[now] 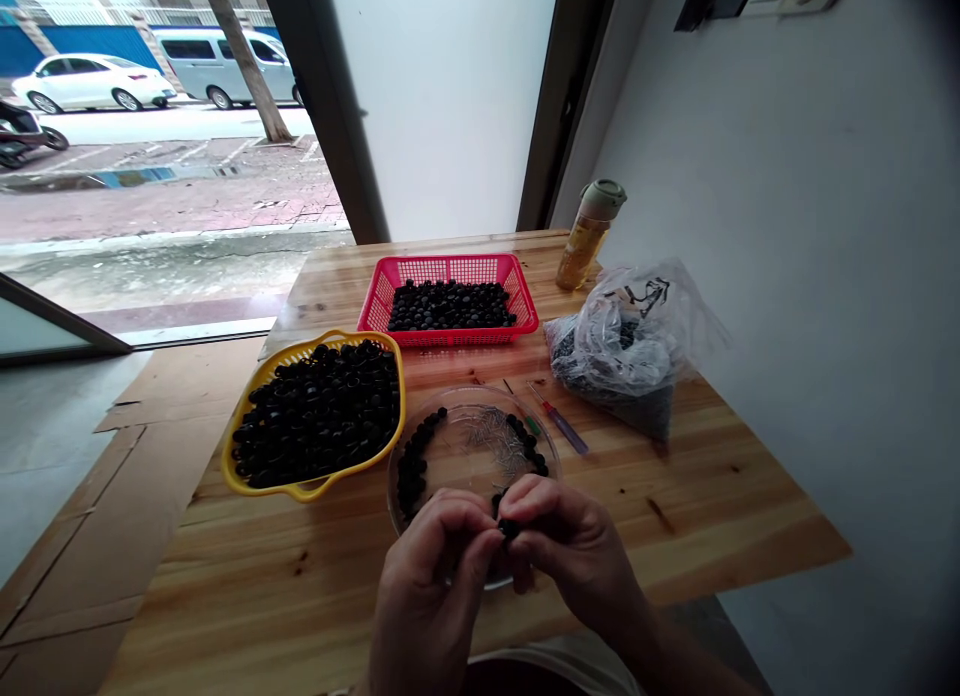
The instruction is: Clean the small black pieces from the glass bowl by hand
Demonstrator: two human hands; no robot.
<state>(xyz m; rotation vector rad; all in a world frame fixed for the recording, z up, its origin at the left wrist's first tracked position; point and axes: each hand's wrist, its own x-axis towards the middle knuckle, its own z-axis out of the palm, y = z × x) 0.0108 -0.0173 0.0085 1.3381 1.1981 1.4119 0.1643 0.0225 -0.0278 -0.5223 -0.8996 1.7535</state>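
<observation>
My left hand (pixel 439 561) and my right hand (pixel 574 541) meet near the table's front edge. Thumb and forefinger of each are pinched on a small black round piece (pixel 508 528), too small to make out fully. Beneath them lies a clear round dish (pixel 393 491), its front partly hidden by my hands. Thin metal pins (pixel 487 431) are strewn in the dish's middle. Black pieces line its left side (pixel 412 466) and its right side (pixel 527 444).
Left of the dish stands a yellow basket (pixel 403 386) heaped with black pieces. Behind is a pink-red basket (pixel 525 301) holding more. Two screwdrivers, one purple-handled (pixel 568 431) and one green-handled (pixel 531 424), lie beside a filled plastic bag (pixel 626 361). A bottle (pixel 589 238) stands far right.
</observation>
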